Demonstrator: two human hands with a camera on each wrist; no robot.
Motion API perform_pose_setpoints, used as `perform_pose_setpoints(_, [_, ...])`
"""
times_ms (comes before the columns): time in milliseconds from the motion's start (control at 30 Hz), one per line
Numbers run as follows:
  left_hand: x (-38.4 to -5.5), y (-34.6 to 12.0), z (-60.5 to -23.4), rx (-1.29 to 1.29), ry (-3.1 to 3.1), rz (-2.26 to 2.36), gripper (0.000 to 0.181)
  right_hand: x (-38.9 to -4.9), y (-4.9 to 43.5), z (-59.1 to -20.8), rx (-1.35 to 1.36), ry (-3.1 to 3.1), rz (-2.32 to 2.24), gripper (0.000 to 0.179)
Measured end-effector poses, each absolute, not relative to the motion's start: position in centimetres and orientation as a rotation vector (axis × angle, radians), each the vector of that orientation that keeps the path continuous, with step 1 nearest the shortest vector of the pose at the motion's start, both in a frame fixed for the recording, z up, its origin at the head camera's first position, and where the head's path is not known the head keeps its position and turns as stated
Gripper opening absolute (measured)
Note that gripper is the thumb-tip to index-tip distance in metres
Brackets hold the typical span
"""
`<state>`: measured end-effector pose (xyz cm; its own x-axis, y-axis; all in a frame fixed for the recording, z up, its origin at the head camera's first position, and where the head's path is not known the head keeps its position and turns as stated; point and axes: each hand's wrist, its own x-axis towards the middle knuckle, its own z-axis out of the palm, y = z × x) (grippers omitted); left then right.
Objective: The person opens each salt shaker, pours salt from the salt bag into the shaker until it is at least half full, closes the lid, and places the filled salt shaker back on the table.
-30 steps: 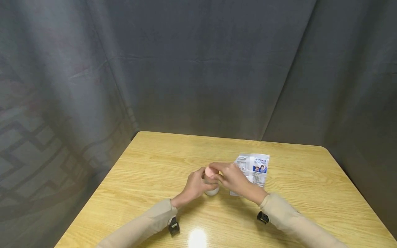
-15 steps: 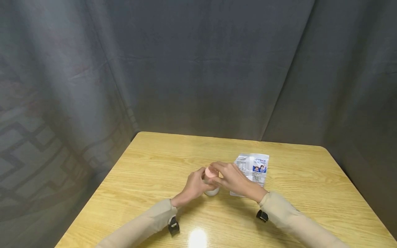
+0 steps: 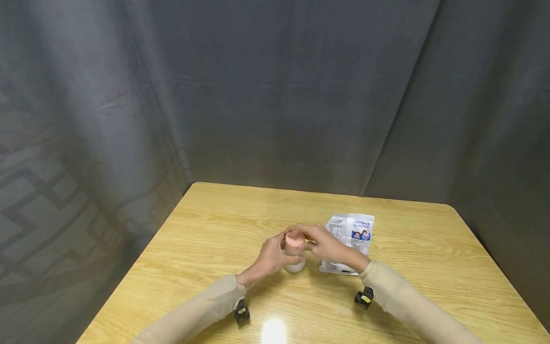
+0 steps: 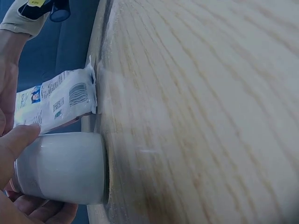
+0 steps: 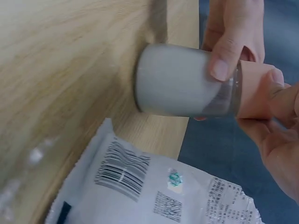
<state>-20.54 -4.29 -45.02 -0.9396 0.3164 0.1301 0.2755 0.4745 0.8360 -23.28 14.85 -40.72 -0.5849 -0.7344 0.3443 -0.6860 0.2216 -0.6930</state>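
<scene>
A clear bottle [image 5: 173,81] with white contents stands upright on the wooden table, topped by a pink cap [image 5: 253,88]. My left hand [image 3: 271,257] grips the bottle's upper body, its thumb on the near side and the other fingers round the far side. From the right, my right hand [image 3: 323,242] pinches the pink cap between thumb and fingers. The cap sits at the bottle's neck; whether it is loose or tight I cannot tell. In the left wrist view, the fingers hide the neck of the bottle [image 4: 70,168].
Just right of the bottle a white printed plastic pouch [image 3: 361,231] stands partly behind my right forearm. Its barcode [image 5: 122,170] shows in the right wrist view. Grey curtains [image 3: 275,95] hang behind and beside the wooden table [image 3: 223,210].
My right hand's fingers have shifted round the pink cap, and the right wrist has turned slightly. More of the cap's side shows now. The left hand stays on the bottle.
</scene>
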Motion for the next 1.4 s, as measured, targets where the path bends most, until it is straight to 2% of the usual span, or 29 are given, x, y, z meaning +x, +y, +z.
perform_pose_setpoints(267, [-20.5, -4.2, -45.2, 0.551, 2.705, 1.467, 0.072, -22.5, 14.7, -41.2, -1.375, 2.445, -1.43, 0.04])
perform_pose_setpoints(567, [-20.4, -4.3, -45.2, 0.546, 2.735, 1.452, 0.06, -21.5, 14.7, -40.7, -1.283, 2.695, -1.211, 0.051])
perform_pose_setpoints(733, [-20.5, -4.3, -45.3, 0.533, 2.741, 1.441, 0.059, -21.6, 15.0, -40.8, -1.273, 2.677, -1.242, 0.048])
perform_pose_setpoints(1067, [-20.5, -4.2, -45.2, 0.544, 2.726, 1.483, 0.058, -21.6, 15.0, -41.2, -1.417, 2.83, -1.17, 0.045])
perform_pose_setpoints(1267, [-20.4, -4.2, -45.3, 0.572, 2.722, 1.49, 0.055, -21.3, 14.6, -41.3, -1.343, 2.899, -1.165, 0.046])
perform_pose_setpoints(1400, [-20.4, -4.3, -45.2, 0.591, 2.721, 1.482, 0.057, -21.2, 14.9, -41.0, -1.332, 2.819, -1.187, 0.053])
